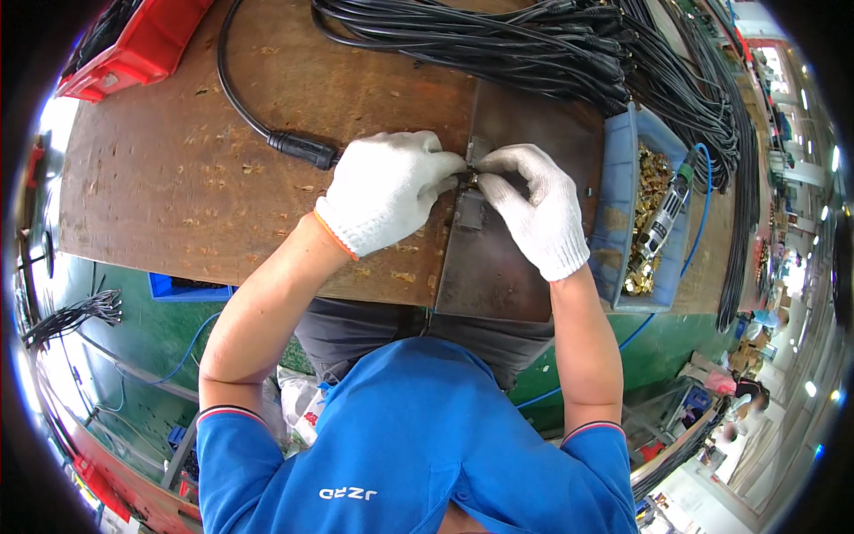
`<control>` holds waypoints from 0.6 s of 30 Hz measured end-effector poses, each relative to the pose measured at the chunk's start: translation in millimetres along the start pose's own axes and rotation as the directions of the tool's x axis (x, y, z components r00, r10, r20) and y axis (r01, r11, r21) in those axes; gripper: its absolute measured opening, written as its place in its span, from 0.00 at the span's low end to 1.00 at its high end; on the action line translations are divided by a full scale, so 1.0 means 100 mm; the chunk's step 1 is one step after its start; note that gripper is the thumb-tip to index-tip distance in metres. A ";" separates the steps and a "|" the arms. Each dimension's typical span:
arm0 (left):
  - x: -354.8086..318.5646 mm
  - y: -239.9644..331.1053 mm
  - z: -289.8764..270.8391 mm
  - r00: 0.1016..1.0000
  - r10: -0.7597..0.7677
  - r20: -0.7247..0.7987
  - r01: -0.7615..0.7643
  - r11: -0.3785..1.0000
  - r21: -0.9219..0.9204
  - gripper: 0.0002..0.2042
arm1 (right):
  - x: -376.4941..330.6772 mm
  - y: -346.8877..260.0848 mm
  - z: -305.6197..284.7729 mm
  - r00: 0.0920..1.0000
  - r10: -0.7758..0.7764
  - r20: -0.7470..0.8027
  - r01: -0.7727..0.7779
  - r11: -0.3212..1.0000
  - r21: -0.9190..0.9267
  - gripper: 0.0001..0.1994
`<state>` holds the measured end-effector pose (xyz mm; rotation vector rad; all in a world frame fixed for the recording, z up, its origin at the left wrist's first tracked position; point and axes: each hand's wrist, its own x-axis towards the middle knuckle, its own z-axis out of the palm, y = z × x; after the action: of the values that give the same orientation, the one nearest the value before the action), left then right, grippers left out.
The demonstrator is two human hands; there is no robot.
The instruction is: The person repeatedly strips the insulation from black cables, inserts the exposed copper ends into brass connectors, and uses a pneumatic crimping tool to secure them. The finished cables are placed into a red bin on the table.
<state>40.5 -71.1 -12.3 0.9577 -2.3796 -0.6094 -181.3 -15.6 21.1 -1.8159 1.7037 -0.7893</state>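
Observation:
My left hand (378, 191), in a white knit glove, is closed around a black cable near its thick moulded sleeve (302, 149). The cable's tail (227, 76) curves away to the far edge of the table. Thumb and fingertips of my right hand (544, 214), gloved the same way, pinch at the cable's end, where a small brass-coloured piece (474, 179) shows between the two hands. Its exact shape is too small to make out. Both hands meet above a small metal block (471, 212) at the edge of a dark metal plate (503, 258) on the table.
A blue bin (614, 214) of brass-coloured parts (652, 182) stands right of my right hand. Across it lies a slim grey-green power tool (665, 214) with a blue hose (705, 205). Black cables (534, 44) are heaped behind. A red bin (147, 53) sits far left.

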 end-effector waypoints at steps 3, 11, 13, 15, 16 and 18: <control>-0.01 0.01 0.00 1.000 -0.019 0.006 0.019 1.000 0.012 0.09 | -0.04 -0.08 -0.12 0.999 -0.027 -0.040 0.024 0.997 -0.069 0.09; -0.05 0.00 0.04 0.999 0.012 -0.042 -0.012 1.000 0.003 0.09 | -0.62 0.76 -1.58 0.799 0.074 -0.597 -0.539 0.531 -0.654 0.28; -0.04 0.00 0.04 0.999 0.012 -0.039 -0.012 1.000 -0.003 0.08 | -0.76 1.14 -1.75 0.765 0.207 -0.610 -0.576 0.643 -0.504 0.32; -0.02 0.00 0.05 0.999 0.015 -0.048 -0.015 1.000 -0.007 0.08 | -0.73 1.26 -1.74 0.758 0.362 -0.543 -0.559 0.790 -0.253 0.35; -0.01 0.00 0.04 0.998 0.020 -0.053 -0.020 1.000 -0.005 0.07 | -0.67 1.20 -1.70 0.749 0.412 -0.519 -0.586 0.777 -0.229 0.37; 0.00 0.00 0.01 0.998 0.030 -0.059 -0.030 0.999 -0.009 0.07 | -0.61 1.33 -1.72 0.804 0.248 -0.540 -0.466 0.827 -0.314 0.38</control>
<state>39.8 -70.5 -13.4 0.9212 -2.3325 -0.5736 -399.7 38.5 40.4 -1.5262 2.6489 -0.7698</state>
